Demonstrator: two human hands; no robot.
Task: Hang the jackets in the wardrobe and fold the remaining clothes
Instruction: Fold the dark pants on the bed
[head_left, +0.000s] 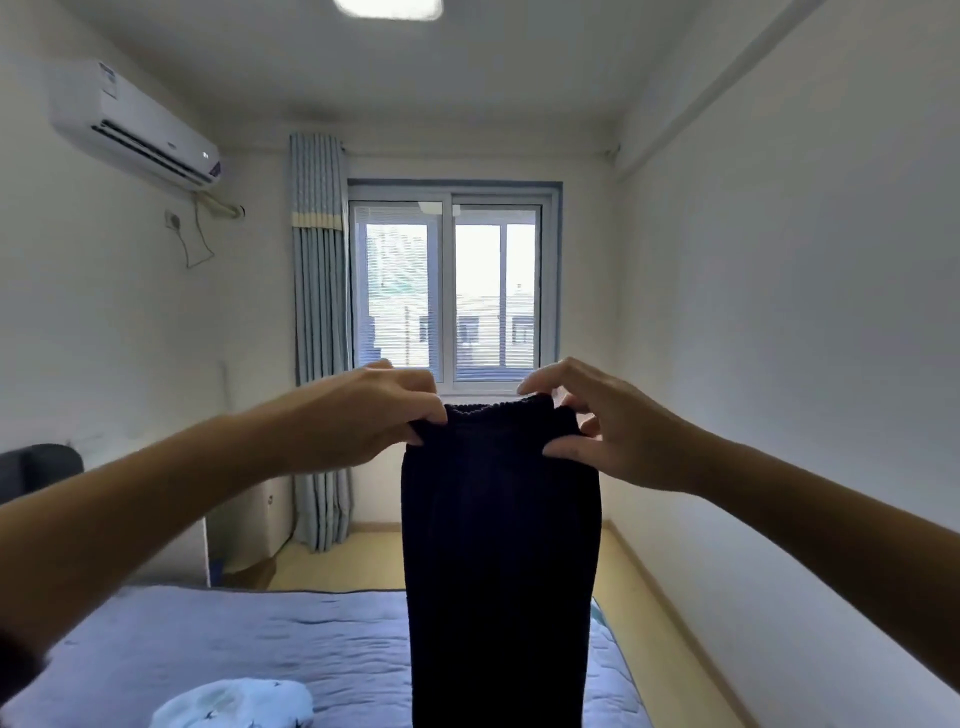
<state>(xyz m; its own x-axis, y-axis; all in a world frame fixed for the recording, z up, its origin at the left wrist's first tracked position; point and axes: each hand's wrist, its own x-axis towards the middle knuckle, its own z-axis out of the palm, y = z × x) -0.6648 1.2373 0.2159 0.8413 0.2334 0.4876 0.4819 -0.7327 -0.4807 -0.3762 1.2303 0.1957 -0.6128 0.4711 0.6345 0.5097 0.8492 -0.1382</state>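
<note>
A person holds a dark garment (501, 545) up at arm's length above a bed (234, 639), its elastic waistband (493, 408) spread between both hands. The left hand (374, 415) grips one corner, fingers (415, 402) curled over the band. The right hand (597, 431) pinches the other corner between thumb and bent fingers (550, 376). The cloth hangs straight down, its lower end out of frame. A pale blue garment (234, 704) lies on the bed's near left.

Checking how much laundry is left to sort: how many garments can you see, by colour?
dark navy trousers: 1
pale patterned garment: 1
Total: 2
</note>
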